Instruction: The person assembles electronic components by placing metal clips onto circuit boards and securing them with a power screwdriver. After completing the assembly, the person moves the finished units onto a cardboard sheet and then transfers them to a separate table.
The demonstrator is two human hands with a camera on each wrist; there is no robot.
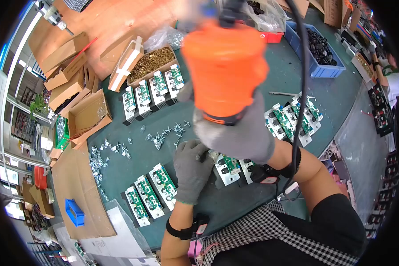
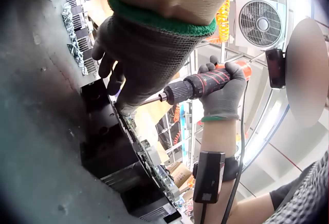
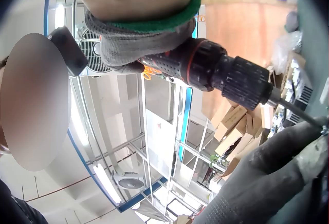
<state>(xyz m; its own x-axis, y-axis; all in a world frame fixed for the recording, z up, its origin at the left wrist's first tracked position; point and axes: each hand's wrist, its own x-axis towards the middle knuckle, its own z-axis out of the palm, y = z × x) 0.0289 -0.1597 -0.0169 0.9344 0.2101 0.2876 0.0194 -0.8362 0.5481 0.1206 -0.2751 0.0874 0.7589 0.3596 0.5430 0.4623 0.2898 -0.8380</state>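
Observation:
The gloved right hand (image 1: 235, 133) grips an orange and black electric screwdriver (image 1: 226, 66), its fingers wrapped round the body in the left wrist view. Its thin bit (image 3: 298, 112) points down to a board, beside the fingertips of the gloved left hand (image 1: 193, 170). That left hand (image 2: 149, 54) rests at the end of a row of green circuit boards on metal plates (image 1: 227, 169); its thumb and forefinger are at the bit's tip, and whether they pinch a screw is hidden. Black heat sinks (image 2: 115, 147) sit under the boards in the left wrist view.
Three board assemblies (image 1: 150, 197) lie left of the left hand, four (image 1: 142, 96) farther back, others (image 1: 277, 122) at right. Loose screws (image 1: 157, 139) and clear parts (image 1: 97, 162) are scattered between. A box of brass screws (image 1: 153, 64), a blue bin (image 1: 326, 70) and cartons (image 1: 91, 117) stand around.

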